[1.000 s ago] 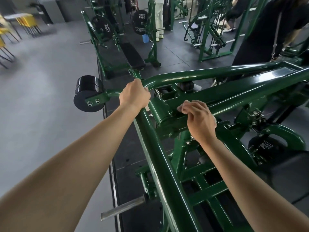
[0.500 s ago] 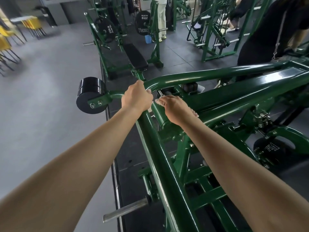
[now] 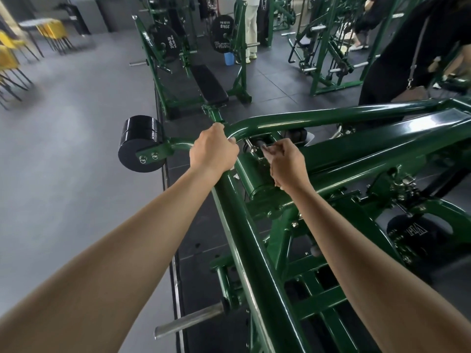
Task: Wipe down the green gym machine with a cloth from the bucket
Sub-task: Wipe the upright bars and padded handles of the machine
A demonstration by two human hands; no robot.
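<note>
The left hand is gripping the green gym machine's curved bar; just beside it, the right hand is pinching a pale cloth.

a person's two bare arms are reaching forward over a green gym machine. the left hand is gripping the bend of its top tube, near a black roller pad. the right hand is pinching a small pale cloth against the pivot just beside it. another person in black is standing at far right.
</note>
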